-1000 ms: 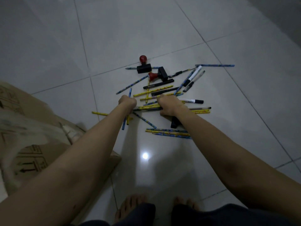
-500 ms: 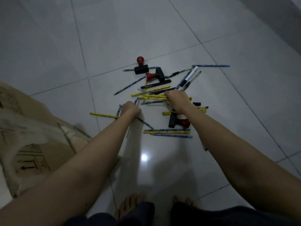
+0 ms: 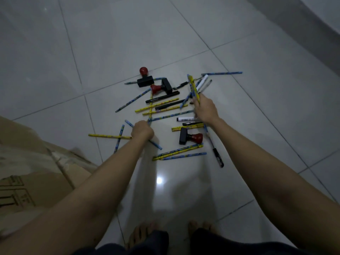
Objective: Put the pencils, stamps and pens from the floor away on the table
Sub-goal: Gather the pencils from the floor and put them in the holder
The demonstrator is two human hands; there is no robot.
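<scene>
Several yellow and blue pencils [image 3: 159, 104], black pens [image 3: 161, 97] and three red-knobbed black stamps [image 3: 145, 79] lie scattered on the tiled floor. My right hand [image 3: 205, 109] is shut on a small bundle of yellow and blue pencils [image 3: 193, 87] that points up and away from me. My left hand [image 3: 142, 129] is closed low at the left of the pile, on a blue pencil [image 3: 155, 144] that runs under it. A stamp [image 3: 190, 138] lies on its side between my arms. A white marker [image 3: 184, 119] rests by my right wrist.
A flattened cardboard box [image 3: 27, 172] lies on the floor at the left. My bare feet [image 3: 145, 234] stand at the bottom edge. A wall base [image 3: 303, 17] runs along the top right. No table is in view.
My right hand has closed on pencils and lifted them so they stand up from the pile. My left hand moved slightly back toward me on the left of the pile.
</scene>
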